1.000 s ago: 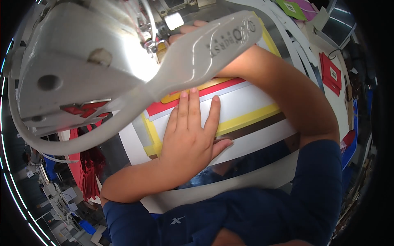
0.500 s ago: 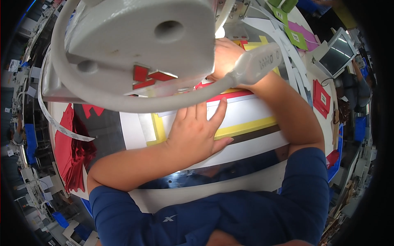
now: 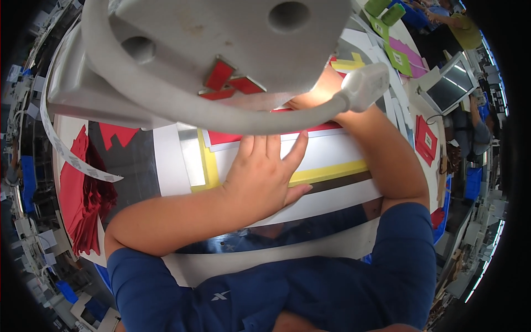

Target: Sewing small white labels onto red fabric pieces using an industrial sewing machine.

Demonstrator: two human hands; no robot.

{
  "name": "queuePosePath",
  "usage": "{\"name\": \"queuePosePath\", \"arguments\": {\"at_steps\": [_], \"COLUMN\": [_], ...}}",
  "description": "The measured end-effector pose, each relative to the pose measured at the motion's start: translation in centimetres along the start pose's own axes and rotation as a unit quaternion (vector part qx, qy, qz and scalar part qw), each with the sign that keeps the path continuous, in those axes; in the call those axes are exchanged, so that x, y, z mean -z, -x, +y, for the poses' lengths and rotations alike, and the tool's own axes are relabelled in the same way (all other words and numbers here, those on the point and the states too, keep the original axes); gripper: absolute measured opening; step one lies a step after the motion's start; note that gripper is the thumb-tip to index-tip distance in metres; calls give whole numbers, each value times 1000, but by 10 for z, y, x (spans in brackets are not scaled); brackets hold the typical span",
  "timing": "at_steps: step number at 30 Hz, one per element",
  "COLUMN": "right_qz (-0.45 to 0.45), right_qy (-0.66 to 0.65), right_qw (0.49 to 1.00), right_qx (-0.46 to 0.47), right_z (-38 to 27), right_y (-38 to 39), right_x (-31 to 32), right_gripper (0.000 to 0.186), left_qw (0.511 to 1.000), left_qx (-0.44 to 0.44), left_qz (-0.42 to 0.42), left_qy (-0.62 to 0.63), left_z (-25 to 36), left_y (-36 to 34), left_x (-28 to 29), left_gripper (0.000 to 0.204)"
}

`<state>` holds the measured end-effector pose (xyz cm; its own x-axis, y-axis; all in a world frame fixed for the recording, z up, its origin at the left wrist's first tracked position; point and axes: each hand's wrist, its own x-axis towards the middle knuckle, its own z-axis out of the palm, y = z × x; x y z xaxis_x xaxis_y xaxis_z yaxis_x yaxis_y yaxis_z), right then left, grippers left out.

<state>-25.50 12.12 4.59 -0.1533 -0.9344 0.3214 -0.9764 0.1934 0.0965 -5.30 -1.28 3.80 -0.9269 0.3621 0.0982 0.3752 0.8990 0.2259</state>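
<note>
My left hand (image 3: 260, 174) lies flat with its fingers spread on a white sheet (image 3: 332, 152). Yellow tape (image 3: 336, 173) borders that sheet. Its fingertips reach a red fabric piece (image 3: 223, 138) along the far side of the sheet. The grey sewing machine head (image 3: 243, 44) hangs over the far part of the work and covers much of the red piece. My right hand (image 3: 323, 91) extends beyond the cable to the far side, beside the machine head; its fingers are hidden behind the machine, so what they touch does not show.
A thick grey cable with a pale plug (image 3: 365, 87) arcs across in front of the machine. Stacked red fabric (image 3: 83, 205) lies at the left, near a hanging white tape (image 3: 83, 166). Right of the work stand a small screen (image 3: 454, 80), red pieces (image 3: 426, 141) and green thread spools (image 3: 394, 15).
The view has shifted, so the machine head looks larger and farther right. More of the red piece shows left of my left hand, which stays flat. My right hand is more hidden behind the machine.
</note>
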Motion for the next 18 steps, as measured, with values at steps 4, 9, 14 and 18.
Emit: {"name": "queuePosePath", "arguments": {"at_steps": [4,9,14,18], "right_qz": [-4,-67,-111,17], "right_qy": [-6,-160,-97,-188], "right_qw": [1000,982,987,980], "right_qx": [9,-76,-57,-64], "right_z": [2,2,3,7], "right_y": [-6,-15,-25,-22], "right_x": [-6,-3,12,-18], "right_gripper": [26,34,36,35], "left_qw": [1000,1000,1000,1000], "left_qx": [-3,6,9,4], "left_qz": [16,-14,0,10], "left_qy": [7,24,29,12], "left_z": [-3,-6,-10,-12], "left_y": [1,-3,-3,-3], "left_x": [1,6,5,8], "left_gripper": [87,86,86,87]}}
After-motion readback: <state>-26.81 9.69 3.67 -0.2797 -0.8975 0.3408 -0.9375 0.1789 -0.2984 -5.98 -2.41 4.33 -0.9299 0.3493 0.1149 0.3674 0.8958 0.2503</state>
